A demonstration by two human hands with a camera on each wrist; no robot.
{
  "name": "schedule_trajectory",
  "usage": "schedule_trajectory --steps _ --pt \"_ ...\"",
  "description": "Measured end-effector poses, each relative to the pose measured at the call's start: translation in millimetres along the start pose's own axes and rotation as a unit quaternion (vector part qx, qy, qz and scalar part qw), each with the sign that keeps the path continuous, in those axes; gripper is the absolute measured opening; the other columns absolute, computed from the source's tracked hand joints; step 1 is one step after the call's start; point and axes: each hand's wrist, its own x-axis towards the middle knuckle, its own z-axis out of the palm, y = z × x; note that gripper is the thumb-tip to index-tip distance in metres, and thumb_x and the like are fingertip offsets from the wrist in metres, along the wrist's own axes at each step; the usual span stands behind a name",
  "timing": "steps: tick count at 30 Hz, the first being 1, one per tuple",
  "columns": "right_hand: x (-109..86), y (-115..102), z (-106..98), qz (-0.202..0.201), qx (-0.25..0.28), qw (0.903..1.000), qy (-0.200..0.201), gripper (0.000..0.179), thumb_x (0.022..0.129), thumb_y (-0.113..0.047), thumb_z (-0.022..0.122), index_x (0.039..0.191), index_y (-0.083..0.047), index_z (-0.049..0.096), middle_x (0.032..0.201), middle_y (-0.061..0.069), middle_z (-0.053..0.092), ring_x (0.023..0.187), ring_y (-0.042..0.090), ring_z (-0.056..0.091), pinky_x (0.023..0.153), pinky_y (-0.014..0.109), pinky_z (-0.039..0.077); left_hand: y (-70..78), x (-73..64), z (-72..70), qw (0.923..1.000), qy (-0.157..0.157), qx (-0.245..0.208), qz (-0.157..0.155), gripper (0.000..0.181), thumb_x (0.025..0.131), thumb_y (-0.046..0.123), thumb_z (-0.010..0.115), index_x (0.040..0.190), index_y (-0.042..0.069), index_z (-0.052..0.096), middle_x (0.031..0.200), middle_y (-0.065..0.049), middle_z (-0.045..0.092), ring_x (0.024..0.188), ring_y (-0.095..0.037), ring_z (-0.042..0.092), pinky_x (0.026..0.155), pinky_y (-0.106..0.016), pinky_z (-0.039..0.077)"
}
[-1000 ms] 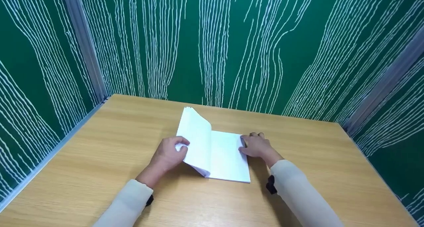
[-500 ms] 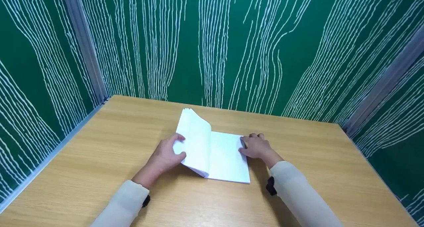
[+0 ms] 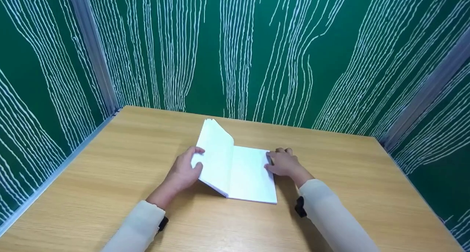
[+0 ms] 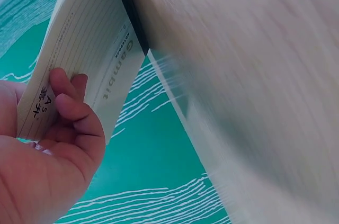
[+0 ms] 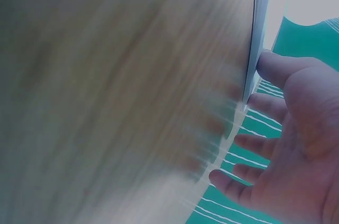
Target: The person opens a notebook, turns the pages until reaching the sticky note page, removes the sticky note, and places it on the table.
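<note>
A notebook (image 3: 253, 173) lies spread on the table, its blank white right side flat. Its left part, cover and pages together, is tilted up and leans left. My left hand (image 3: 184, 171) grips this raised part at its outer edge, thumb on the page side and fingers curled behind. In the left wrist view, the left hand's fingers (image 4: 79, 113) lie against the light, lined cover (image 4: 98, 49), which is printed with "Gambit" and "A5". My right hand (image 3: 286, 163) rests at the right edge of the flat side. Its fingers are extended, with the thumb tip at the page edge (image 5: 259, 33).
The wooden table (image 3: 121, 164) surrounds the notebook. Behind it stands a green wall (image 3: 205, 68) with wavy white lines, with grey posts (image 3: 91, 46) at the corners. Black wrist devices (image 3: 301, 207) show below the pale sleeves (image 3: 337, 215).
My left thumb and fingers have slid left toward the outer edge of the raised part. The lower end of the fold has shifted slightly left. The right hand stays at the right edge.
</note>
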Motion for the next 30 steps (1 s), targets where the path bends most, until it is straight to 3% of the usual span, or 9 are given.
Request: schedule_trajectory --steps 14,21,30 --pt "4.0 0.5 2.9 -0.01 0.004 0.9999 0.006 0.058 0.093 -0.041 0.058 0.144 -0.015 0.046 0.15 0.022 0.036 0.131 0.044 0.03 0.104 0.066 0.032 1.9 0.1 0.5 0.9999 0.001 -0.009 0.007 0.037 0.094 0.011 0.051 0.131 0.014 0.049 0.14 -0.006 0.051 0.137 -0.026 0.042 0.113 -0.046 0.034" --pt "4.0 1.7 1.7 -0.014 0.022 0.9995 0.02 0.057 0.091 -0.037 0.062 0.14 -0.013 0.05 0.15 0.023 0.036 0.135 0.047 0.027 0.105 0.068 0.028 1.0 -1.1 -0.6 0.9997 -0.009 -0.016 0.018 0.039 0.093 0.011 0.049 0.132 0.013 0.048 0.142 -0.009 0.05 0.117 -0.025 0.05 0.098 -0.041 0.041" --pt "9.2 4.1 0.2 0.008 0.019 0.9996 -0.02 0.072 0.089 -0.044 0.061 0.15 -0.015 0.035 0.155 0.022 0.026 0.137 0.048 0.02 0.109 0.068 0.022 -0.1 -0.5 -0.3 0.9998 0.001 -0.017 0.012 0.038 0.093 0.013 0.051 0.131 0.012 0.049 0.141 -0.009 0.051 0.137 -0.027 0.041 0.113 -0.047 0.033"
